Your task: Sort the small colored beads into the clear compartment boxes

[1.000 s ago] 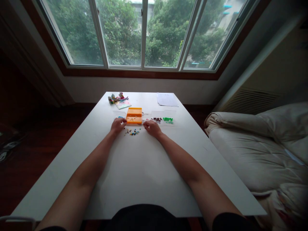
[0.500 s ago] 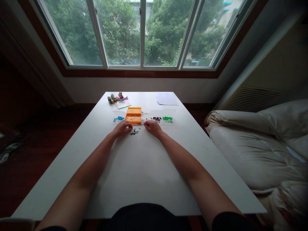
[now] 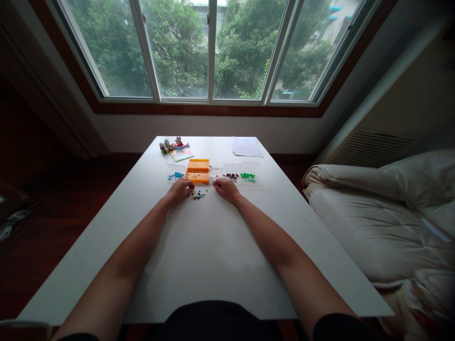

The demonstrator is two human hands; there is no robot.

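Note:
My left hand (image 3: 180, 190) rests at the left edge of a small pile of mixed-colour beads (image 3: 197, 195), its fingers curled together. Whatever is between those fingertips is too small to make out. To the right of the pile, my right hand (image 3: 226, 189) lies on the table with fingers bent and pressed together; their contents are hidden. Just beyond both hands stands an open orange case (image 3: 198, 166) with a few small pieces in its near half. Blue beads (image 3: 177, 175) sit in a clear box behind my left hand.
Clear boxes behind my right hand hold dark beads (image 3: 231, 175) and green beads (image 3: 248, 176). Small figurines (image 3: 174, 145) and a colourful card (image 3: 182, 155) lie at the white table's (image 3: 213, 265) far left, papers (image 3: 246, 147) at its far right. A padded sofa (image 3: 377, 222) stands to the right.
My left hand has drawn slightly left, and its fingers are a little apart from the beads they were over. My right hand has stayed in nearly the same place.

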